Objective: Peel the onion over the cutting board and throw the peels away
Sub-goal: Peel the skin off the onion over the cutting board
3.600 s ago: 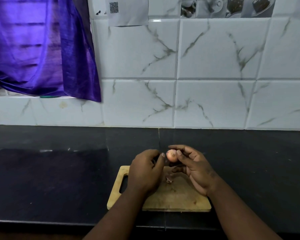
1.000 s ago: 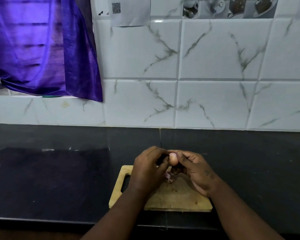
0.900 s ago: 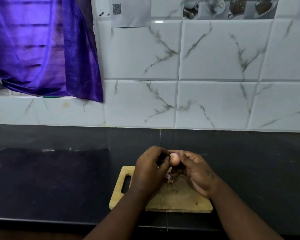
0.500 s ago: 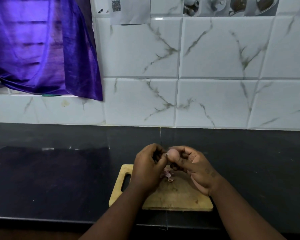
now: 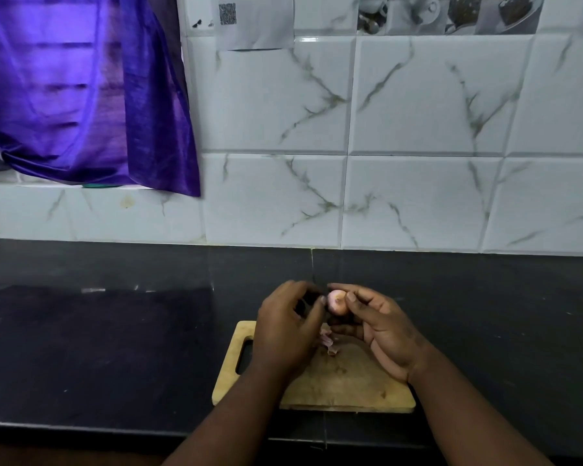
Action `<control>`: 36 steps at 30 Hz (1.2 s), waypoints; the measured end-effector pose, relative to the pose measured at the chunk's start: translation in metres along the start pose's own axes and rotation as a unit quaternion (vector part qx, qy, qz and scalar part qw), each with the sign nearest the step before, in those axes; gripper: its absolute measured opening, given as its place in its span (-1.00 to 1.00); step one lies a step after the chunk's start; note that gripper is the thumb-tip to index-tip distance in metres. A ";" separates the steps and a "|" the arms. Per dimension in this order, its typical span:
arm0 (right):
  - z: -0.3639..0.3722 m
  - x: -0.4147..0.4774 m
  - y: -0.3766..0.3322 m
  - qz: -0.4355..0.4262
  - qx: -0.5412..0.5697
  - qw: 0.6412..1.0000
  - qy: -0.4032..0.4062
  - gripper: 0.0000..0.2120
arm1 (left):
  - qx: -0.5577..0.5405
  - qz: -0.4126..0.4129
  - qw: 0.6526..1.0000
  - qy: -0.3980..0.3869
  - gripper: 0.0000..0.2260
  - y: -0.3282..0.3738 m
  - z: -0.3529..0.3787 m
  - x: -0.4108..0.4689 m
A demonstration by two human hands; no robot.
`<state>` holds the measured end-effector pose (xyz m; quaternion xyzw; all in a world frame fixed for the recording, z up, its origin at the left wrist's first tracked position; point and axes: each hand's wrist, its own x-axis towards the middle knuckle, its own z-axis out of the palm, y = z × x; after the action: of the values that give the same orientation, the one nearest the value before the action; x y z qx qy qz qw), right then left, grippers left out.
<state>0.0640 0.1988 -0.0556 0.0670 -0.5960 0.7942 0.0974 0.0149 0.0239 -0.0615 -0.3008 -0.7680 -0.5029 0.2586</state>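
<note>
Wall (image 5: pixel 418 129): white marble-look tiles fill the upper half of the frame
Counter (image 5: pixel 98 348): dark and glossy, right across the lower half
Cloth (image 5: pixel 81 95): purple, hanging in the upper left
Cutting board (image 5: pixel 344 385): wooden, lower centre on the counter, handle slot at its left end
Right hand (image 5: pixel 384 331): up over the board's far edge, thumb on top and fingers curled beneath, gripping the onion
Left hand (image 5: pixel 286 334): just beside it, fingers curled in, thumb tip at the onion's left side; can't tell if it pinches any skin
Onion (image 5: pixel 337 301): small, pale pink, held above the board between the two hands
Peels (image 5: pixel 328 344): a little pinkish heap on the board, under the hands
</note>
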 end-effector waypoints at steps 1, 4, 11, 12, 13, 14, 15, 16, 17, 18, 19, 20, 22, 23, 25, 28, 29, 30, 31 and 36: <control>0.000 0.000 0.000 0.003 -0.003 1.000 -0.004 -0.69 | -0.004 0.022 1.000 0.003 -0.91 0.001 -0.002 0.000; 0.001 -0.002 0.000 0.005 -0.012 1.000 -0.004 -0.71 | -0.005 0.052 0.999 -0.006 -0.86 0.001 -0.003 0.000; 0.003 -0.001 0.000 -0.021 -0.053 0.998 0.024 -0.81 | -0.005 0.054 0.998 -0.020 -0.86 0.001 -0.004 0.000; 0.003 -0.002 0.001 -0.025 -0.058 0.998 0.024 -0.81 | 0.001 0.058 0.998 -0.023 -0.86 0.001 -0.004 0.000; 0.003 -0.002 0.001 -0.030 -0.065 0.997 0.024 -0.80 | 0.004 0.059 0.998 -0.025 -0.86 0.002 -0.004 0.000; 0.003 -0.002 0.001 -0.034 -0.070 0.997 0.022 -0.79 | 0.005 0.057 0.998 -0.026 -0.86 0.001 -0.004 0.001; 0.003 -0.002 0.001 -0.035 -0.074 0.996 0.020 -0.77 | 0.004 0.053 0.998 -0.027 -0.85 0.001 -0.003 0.001; 0.004 -0.003 0.000 -0.034 -0.074 0.996 0.019 -0.74 | 0.002 0.048 0.998 -0.026 -0.85 0.001 -0.003 0.001; 0.004 -0.003 0.000 -0.031 -0.071 0.997 0.018 -0.71 | 0.001 0.043 0.999 -0.025 -0.86 0.002 -0.003 0.001; 0.004 -0.002 0.000 -0.029 -0.066 0.997 0.019 -0.67 | -0.005 0.039 0.999 -0.022 -0.86 0.001 -0.002 0.001; 0.004 -0.002 0.000 -0.029 -0.061 0.998 0.022 -0.64 | -0.015 0.035 0.999 -0.022 -0.86 0.002 -0.002 0.001; 0.003 -0.002 0.000 -0.030 -0.058 0.998 0.024 -0.61 | -0.024 0.034 0.999 -0.024 -0.86 0.001 -0.002 0.001; 0.003 -0.001 0.000 -0.035 -0.057 0.997 0.027 -0.60 | -0.028 0.036 0.998 -0.031 -0.84 0.002 -0.002 0.000; 0.003 -0.001 0.000 -0.037 -0.059 0.997 0.027 -0.60 | -0.028 0.036 0.998 -0.034 -0.84 0.002 -0.003 0.000; 0.002 -0.001 0.001 -0.039 -0.061 0.997 0.028 -0.64 | -0.027 0.036 0.998 -0.037 -0.83 0.000 -0.003 0.000; 0.003 -0.001 0.002 -0.040 -0.071 0.996 0.030 -0.66 | -0.013 0.046 0.998 -0.033 -0.85 -0.002 -0.002 0.000; 0.003 -0.001 0.002 -0.039 -0.074 0.996 0.030 -0.66 | -0.009 0.050 0.998 -0.032 -0.85 -0.003 -0.002 0.000; 0.003 -0.001 0.001 -0.039 -0.077 0.996 0.029 -0.65 | -0.005 0.053 0.998 -0.032 -0.85 -0.003 -0.002 0.000; 0.004 -0.002 0.001 -0.037 -0.080 0.996 0.028 -0.65 | -0.002 0.056 0.998 -0.032 -0.85 -0.003 -0.002 0.000; 0.006 -0.005 -0.002 -0.016 -0.078 0.996 0.025 -0.64 | 0.020 0.054 0.998 -0.039 -0.88 0.001 -0.001 0.000</control>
<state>0.0691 0.1933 -0.0533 0.0487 -0.6527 0.7448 0.1299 0.0157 0.0232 -0.0608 -0.3560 -0.7700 -0.4606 0.2613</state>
